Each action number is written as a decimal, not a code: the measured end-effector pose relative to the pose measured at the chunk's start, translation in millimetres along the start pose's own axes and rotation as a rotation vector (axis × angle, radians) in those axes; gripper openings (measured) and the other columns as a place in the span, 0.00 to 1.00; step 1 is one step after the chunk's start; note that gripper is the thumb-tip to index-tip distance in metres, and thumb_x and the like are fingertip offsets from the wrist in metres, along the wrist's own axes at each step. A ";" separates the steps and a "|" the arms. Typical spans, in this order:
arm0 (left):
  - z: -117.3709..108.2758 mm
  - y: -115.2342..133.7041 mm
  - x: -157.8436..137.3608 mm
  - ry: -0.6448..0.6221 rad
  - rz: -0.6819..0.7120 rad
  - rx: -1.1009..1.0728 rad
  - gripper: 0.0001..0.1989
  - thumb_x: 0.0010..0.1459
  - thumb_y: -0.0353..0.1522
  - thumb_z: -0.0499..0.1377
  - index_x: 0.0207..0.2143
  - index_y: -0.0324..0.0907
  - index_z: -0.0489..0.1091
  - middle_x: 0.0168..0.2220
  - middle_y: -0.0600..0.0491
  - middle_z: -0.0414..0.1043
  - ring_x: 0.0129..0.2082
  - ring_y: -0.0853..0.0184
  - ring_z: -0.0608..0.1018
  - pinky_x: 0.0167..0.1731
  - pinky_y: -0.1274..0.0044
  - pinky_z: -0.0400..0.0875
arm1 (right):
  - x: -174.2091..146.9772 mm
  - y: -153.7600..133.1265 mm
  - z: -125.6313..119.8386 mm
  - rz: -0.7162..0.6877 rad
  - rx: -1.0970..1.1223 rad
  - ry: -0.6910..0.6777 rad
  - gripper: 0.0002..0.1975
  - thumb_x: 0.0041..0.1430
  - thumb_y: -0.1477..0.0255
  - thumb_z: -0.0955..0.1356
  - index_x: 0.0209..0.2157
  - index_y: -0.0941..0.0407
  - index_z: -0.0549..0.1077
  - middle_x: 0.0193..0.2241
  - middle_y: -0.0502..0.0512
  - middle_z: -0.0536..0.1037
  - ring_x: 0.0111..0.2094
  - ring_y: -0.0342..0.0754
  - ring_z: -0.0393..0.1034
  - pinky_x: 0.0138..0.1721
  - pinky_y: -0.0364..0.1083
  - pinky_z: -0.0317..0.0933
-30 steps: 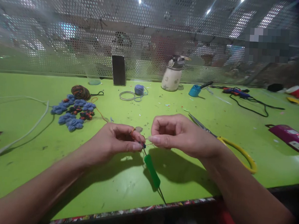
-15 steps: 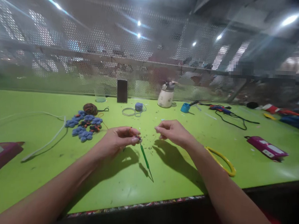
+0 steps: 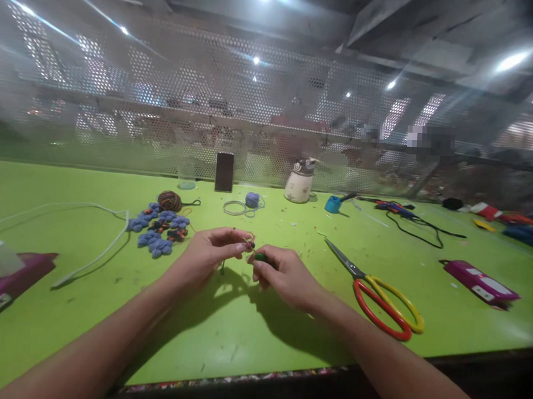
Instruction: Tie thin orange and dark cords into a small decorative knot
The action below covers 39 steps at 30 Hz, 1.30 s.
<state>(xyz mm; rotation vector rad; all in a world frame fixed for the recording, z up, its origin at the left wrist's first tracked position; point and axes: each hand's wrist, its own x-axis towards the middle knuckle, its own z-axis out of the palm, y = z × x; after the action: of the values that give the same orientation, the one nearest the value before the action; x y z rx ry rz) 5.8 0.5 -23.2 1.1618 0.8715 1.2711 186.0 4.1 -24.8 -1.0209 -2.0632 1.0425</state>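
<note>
My left hand point(image 3: 210, 249) pinches a small dark piece of crochet work point(image 3: 250, 245) between thumb and fingertips, with orange yarn looped over its index finger. My right hand point(image 3: 284, 273) is closed around the green handle of a crochet hook point(image 3: 260, 257), whose thin tip meets the crochet work. The fingers hide most of the piece and the hook. Left of my hands lie several blue and dark-orange crocheted flowers point(image 3: 154, 242). Behind them rests a ball of brown variegated yarn point(image 3: 170, 201), from which an orange strand runs toward my left hand.
Large scissors point(image 3: 356, 272) with red and yellow handles lie right of my right hand. Purple power strips point(image 3: 481, 282) sit at both sides. A phone point(image 3: 224, 172), a blue yarn ball point(image 3: 251, 200), a bottle point(image 3: 299, 182) and a glue gun point(image 3: 395, 210) stand or lie farther back.
My right hand has come left and down and taken hold of the hook's green handle, which was hanging free from the work. The scissors, mostly covered by my forearm before, now show whole.
</note>
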 end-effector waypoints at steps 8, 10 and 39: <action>2.8 9.1 -2.7 0.048 0.027 -0.090 0.08 0.49 0.30 0.68 0.34 0.39 0.79 0.31 0.48 0.79 0.34 0.67 0.76 0.30 0.78 0.63 | -3.1 1.8 -4.5 -0.093 -0.025 0.140 0.11 0.66 0.68 0.61 0.37 0.59 0.71 0.26 0.51 0.70 0.21 0.38 0.60 0.22 0.40 0.55; 2.6 10.1 -1.9 0.082 0.030 -0.097 0.08 0.48 0.29 0.68 0.34 0.39 0.78 0.28 0.50 0.78 0.30 0.68 0.75 0.28 0.78 0.62 | -3.5 4.0 -2.8 -0.094 0.028 0.175 0.10 0.66 0.67 0.61 0.39 0.58 0.69 0.26 0.50 0.68 0.20 0.38 0.60 0.21 0.40 0.55; 7.5 16.9 -8.0 0.083 -0.052 -0.164 0.27 0.46 0.30 0.69 0.51 0.41 0.72 0.24 0.57 0.67 0.25 0.74 0.67 0.28 0.81 0.63 | -6.1 8.1 -1.4 -0.309 -0.107 0.305 0.20 0.63 0.75 0.61 0.56 0.56 0.68 0.23 0.49 0.70 0.20 0.40 0.59 0.26 0.43 0.63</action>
<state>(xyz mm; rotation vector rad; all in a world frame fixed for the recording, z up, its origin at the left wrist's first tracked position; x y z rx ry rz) 7.7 -9.9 -6.0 0.9570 0.8364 1.3301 193.1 2.7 -31.9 -0.8194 -1.9582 0.5863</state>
